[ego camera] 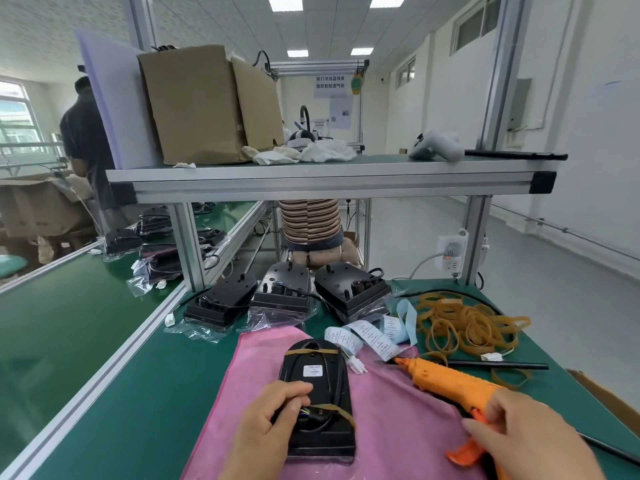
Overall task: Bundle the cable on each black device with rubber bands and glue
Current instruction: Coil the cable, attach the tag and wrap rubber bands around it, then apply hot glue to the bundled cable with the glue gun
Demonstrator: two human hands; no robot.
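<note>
Black device (317,375): left fingers (287,393) pinch cable (311,415); right fingers (498,407) grip glue gun (446,379); labels (370,336) beyond.

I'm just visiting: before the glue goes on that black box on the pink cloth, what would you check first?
1. Black device lies flat on the pink cloth: ok.
2. Left hand steadies it: ok, fingers curled on its near end.
3. Rubber bands on: ok, far band and near band both cross the device.
4. Right hand has the glue gun: ok, it grips the handle.
5. Gun hot and loaded: cannot tell.
6. Nozzle at the cable: not ok, the tip lies beside the device.
</note>
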